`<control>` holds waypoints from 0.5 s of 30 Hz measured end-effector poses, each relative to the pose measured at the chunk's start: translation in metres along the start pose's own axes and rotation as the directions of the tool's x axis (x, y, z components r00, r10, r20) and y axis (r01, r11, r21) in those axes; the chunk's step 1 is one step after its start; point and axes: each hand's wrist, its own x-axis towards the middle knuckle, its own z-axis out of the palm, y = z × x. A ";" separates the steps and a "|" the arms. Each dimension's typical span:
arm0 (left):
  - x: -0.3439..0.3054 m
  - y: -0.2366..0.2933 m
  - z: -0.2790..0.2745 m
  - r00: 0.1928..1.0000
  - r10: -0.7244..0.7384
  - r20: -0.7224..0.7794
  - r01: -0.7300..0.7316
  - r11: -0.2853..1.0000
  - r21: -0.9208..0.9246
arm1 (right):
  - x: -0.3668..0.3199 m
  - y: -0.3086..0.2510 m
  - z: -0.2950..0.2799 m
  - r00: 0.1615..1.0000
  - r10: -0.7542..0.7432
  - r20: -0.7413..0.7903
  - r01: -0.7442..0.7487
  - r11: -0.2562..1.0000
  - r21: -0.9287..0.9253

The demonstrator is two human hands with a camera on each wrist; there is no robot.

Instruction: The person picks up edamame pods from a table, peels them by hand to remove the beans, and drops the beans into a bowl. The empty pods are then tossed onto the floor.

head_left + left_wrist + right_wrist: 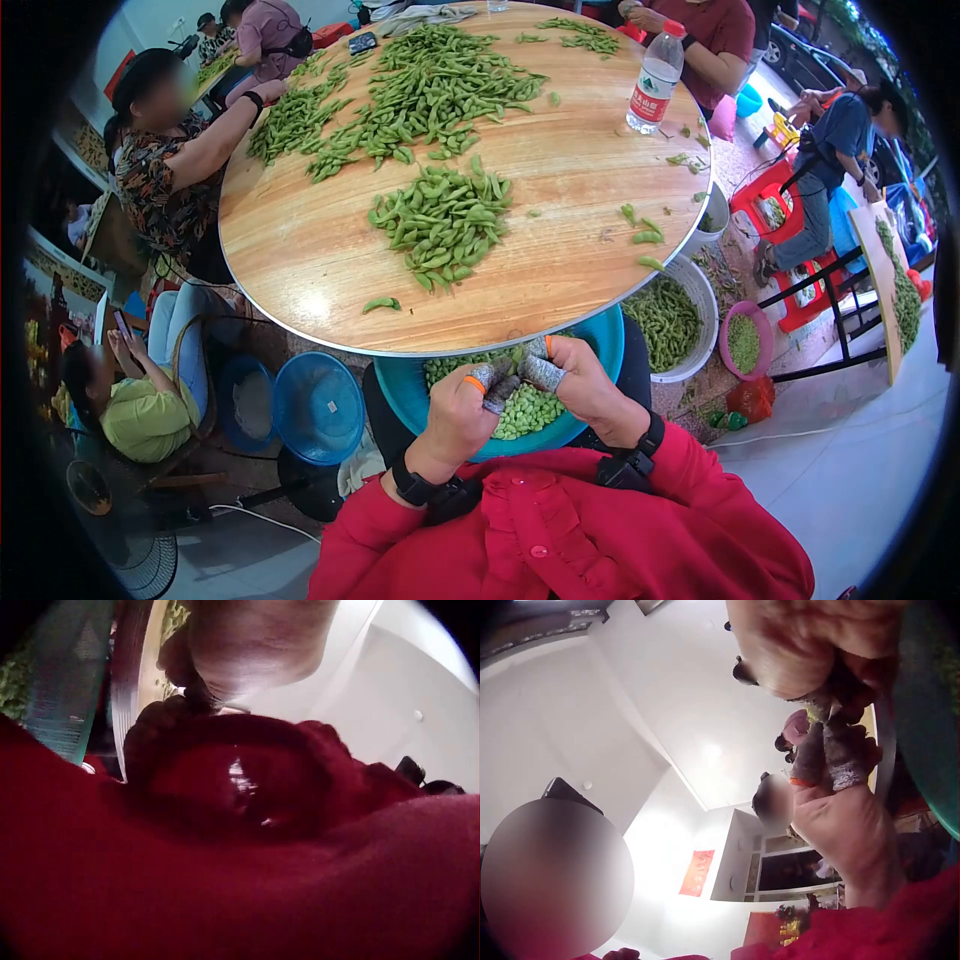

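Observation:
My left hand (455, 415) and right hand (592, 390) meet over a teal basin (612, 345), thumbs and fingertips close together. Grey wraps with orange bands cover some of the fingers. A bit of a green soybean pod (814, 715) shows between the pinching fingertips in the right wrist view; the rest of it is hidden by the fingers. Below the hands, shelled green beans (527, 412) lie in the basin, with pods (450, 368) on its far side. Red cloth fills most of the left wrist view.
The round wooden table (570, 240) overhangs the basin's far side, bearing a near pod pile (440, 225), a larger pile (430, 85) and a water bottle (657, 80). A white basket of pods (665, 325) stands right, blue basins (320, 410) left. Several people sit around.

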 end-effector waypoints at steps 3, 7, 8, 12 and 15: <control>0.003 0.006 -0.001 0.993 -0.113 -0.018 0.109 0.983 -0.147 | 0.000 0.011 -0.002 0.992 -0.126 0.000 0.126 0.992 -0.006; 0.001 0.005 0.003 0.939 -0.341 0.044 0.309 0.780 -0.544 | 0.000 0.009 -0.001 0.954 -0.299 -0.003 0.291 0.931 -0.218; 0.000 0.005 0.003 0.907 -0.405 0.110 0.376 0.666 -0.644 | 0.001 0.007 -0.001 0.941 -0.339 0.009 0.322 0.885 -0.337; -0.006 -0.003 0.003 0.807 -0.498 0.318 0.528 0.368 -0.765 | 0.002 -0.002 0.000 0.868 -0.482 0.118 0.446 0.656 -0.609; -0.007 -0.003 0.002 0.797 -0.482 0.364 0.557 0.353 -0.752 | 0.003 0.003 -0.002 0.836 -0.512 0.196 0.503 0.574 -0.646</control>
